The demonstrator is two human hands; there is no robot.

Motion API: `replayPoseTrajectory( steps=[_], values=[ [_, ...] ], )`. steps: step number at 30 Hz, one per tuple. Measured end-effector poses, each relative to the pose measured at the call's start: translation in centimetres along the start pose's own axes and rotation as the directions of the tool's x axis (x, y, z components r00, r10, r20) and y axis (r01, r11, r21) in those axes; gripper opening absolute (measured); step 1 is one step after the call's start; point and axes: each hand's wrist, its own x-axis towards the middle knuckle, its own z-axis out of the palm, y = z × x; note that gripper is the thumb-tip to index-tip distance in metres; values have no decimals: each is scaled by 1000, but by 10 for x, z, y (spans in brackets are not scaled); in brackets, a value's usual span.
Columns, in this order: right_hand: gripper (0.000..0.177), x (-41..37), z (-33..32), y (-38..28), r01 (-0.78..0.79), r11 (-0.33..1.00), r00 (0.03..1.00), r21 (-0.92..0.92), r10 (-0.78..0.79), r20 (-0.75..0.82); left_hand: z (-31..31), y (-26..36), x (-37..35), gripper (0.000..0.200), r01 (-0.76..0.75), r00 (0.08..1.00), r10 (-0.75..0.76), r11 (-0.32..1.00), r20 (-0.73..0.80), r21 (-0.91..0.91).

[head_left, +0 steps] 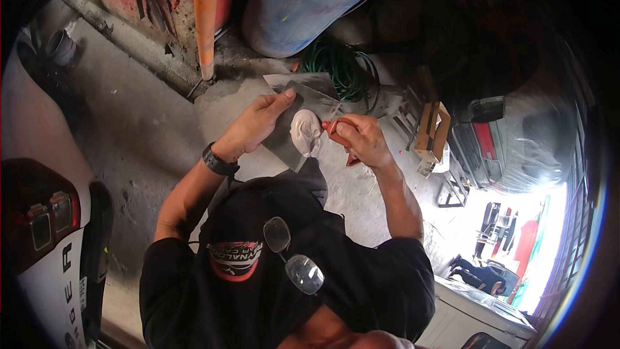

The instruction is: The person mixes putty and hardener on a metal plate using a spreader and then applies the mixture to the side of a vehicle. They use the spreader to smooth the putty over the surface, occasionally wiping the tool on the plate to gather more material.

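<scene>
My left hand (pixel 255 124), with a black watch on the wrist, grips the edge of a flat dark grey sheet (pixel 278 136), thumb on top. On the sheet sits a mound of pale, creamy putty (pixel 302 130) with a swirled surface. My right hand (pixel 369 142) is closed around a red squeeze tube (pixel 340 130), its nozzle pointing left, right at the putty's edge. Behind the sheet, another grey sheet (pixel 320 82) shows its far part.
A coiled green hose (pixel 329 64) lies on the floor beneath a large blue drum (pixel 300 0). To the left stands a white vehicle (pixel 55 271) with a tail light. An orange post (pixel 206 19) rises ahead; a cardboard box (pixel 431 130) stands at the right.
</scene>
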Motion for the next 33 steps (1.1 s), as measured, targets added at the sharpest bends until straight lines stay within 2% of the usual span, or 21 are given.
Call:
replayPoseTrajectory(
  steps=[3, 9, 10, 12, 16, 19, 22, 25, 26, 28, 30, 31, 33],
  values=[
    [28, -1, -1, -7, -25, 999, 1000, -34, 25, -5, 1, -1, -3, 53, -54, 999, 55, 993, -4, 104],
    [27, -3, -5, -14, -50, 996, 998, -80, 52, 21, 4, -10, -4, 46, -145, 989, 145, 981, 8, 127],
    [27, -3, -5, -14, -45, 996, 999, -77, 47, 21, 2, -16, -1, 45, -142, 990, 142, 988, -1, 63],
    [26, 0, -10, 1, -202, 962, 979, -184, 198, -37, -3, -33, 6, 43, -134, 991, 133, 989, -19, -63],
    [26, -5, -31, 41, -382, 891, 924, -245, 366, -111, 11, -14, -2, 40, -198, 974, 168, 959, -153, -205],
    [26, -18, -37, 55, -374, 922, 913, 97, 384, -138, 10, -13, 3, 37, -139, 964, 74, 959, -254, -249],
    [27, -25, -33, 72, -341, 908, 911, 245, 383, -153, 31, -5, 13, 33, -68, 885, -97, 941, -456, -333],
    [26, -32, -30, 72, -338, 908, 911, 248, 382, -154, 27, -27, 40, 40, 32, 967, -145, 886, -211, -463],
    [24, -35, -34, 61, -377, 906, 898, 192, 408, -164, 31, -36, 50, 34, -8, 963, -96, 924, -251, -382],
    [23, -39, -34, 79, -176, 980, 942, 90, 194, -275, 46, -47, 66, 39, -80, 953, 15, 976, -303, -205],
    [20, -43, -38, 95, -35, 999, 923, -26, 22, -384, 63, -45, 76, 44, -78, 964, 119, 981, -239, 177],
    [19, -46, -43, 97, -68, 990, 920, -127, 12, -392, 73, -45, 81, 46, -88, 970, 162, 930, -181, 356],
    [18, -50, -63, 96, -135, 934, 920, -332, -5, -391, 89, -51, 97, 48, -72, 988, 121, 915, -100, 398]
  ],
)
